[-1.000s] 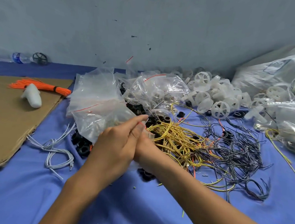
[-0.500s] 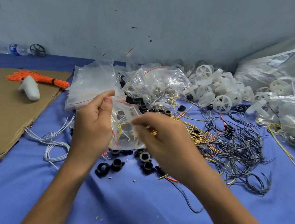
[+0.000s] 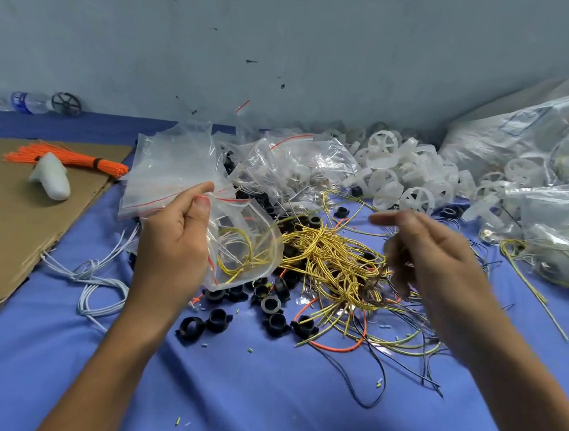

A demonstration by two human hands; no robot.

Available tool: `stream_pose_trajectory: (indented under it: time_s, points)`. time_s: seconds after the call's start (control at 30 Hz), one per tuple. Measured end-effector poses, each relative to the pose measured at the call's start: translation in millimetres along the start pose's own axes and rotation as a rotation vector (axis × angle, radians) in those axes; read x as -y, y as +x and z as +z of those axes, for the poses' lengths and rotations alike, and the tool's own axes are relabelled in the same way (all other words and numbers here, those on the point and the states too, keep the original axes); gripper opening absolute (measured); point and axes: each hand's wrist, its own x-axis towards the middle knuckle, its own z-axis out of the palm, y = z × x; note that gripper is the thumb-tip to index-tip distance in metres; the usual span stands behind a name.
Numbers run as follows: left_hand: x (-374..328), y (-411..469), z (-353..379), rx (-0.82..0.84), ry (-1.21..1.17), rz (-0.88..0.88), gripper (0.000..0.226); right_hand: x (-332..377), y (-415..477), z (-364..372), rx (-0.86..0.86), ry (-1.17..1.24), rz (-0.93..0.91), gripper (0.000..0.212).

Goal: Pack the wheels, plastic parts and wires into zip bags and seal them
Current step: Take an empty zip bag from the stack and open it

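Note:
My left hand [image 3: 174, 240] pinches the rim of a clear zip bag [image 3: 250, 233] between thumb and fingers and holds it up with its mouth open. A few yellow wires lie inside the bag. My right hand [image 3: 431, 255] hovers blurred over the pile of yellow wires [image 3: 334, 257], index finger straight, the other fingers loosely curled, with nothing plainly in it. Black plastic parts [image 3: 275, 304] lie scattered below the bag. White wheels [image 3: 393, 176] are heaped at the back. Thin black wires [image 3: 383, 371] trail to the right under my right forearm.
Empty zip bags [image 3: 170, 167] and filled ones [image 3: 297, 168] are piled behind my left hand. Large plastic sacks [image 3: 557, 153] fill the right. On the left, cardboard [image 3: 17, 226] carries an orange bundle [image 3: 74, 159] and a white piece [image 3: 50, 177]. White wires [image 3: 98, 278] lie on the blue cloth [image 3: 260, 402].
My hands have drawn apart. The right hand left the bag's mouth and swung right over the wire pile, while the left hand still holds the bag, now with yellow wires in it.

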Motion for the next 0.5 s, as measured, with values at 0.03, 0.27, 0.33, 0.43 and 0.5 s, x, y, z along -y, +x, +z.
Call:
stream_pose_trajectory:
  time_s: [0.03, 0.27, 0.33, 0.43, 0.5]
  points:
    - [0, 0, 0, -0.007, 0.004, 0.004, 0.03, 6, 4, -4, -0.035, 0.055, -0.014, 0.032]
    - [-2, -1, 2, 0.035, 0.052, 0.032, 0.03, 36, 24, -22, -0.058, 0.222, -0.067, 0.042]
    - [-2, -2, 3, 0.044, 0.054, 0.029, 0.03, 44, 29, -21, -0.022, 0.187, -0.102, 0.041]
    - [2, -2, 3, 0.052, 0.062, 0.033, 0.03, 50, 35, -22, 0.006, 0.155, -0.126, 0.042]
    - [4, -2, 3, 0.038, 0.055, 0.029, 0.03, 54, 40, -24, -0.04, 0.169, -0.128, 0.042]
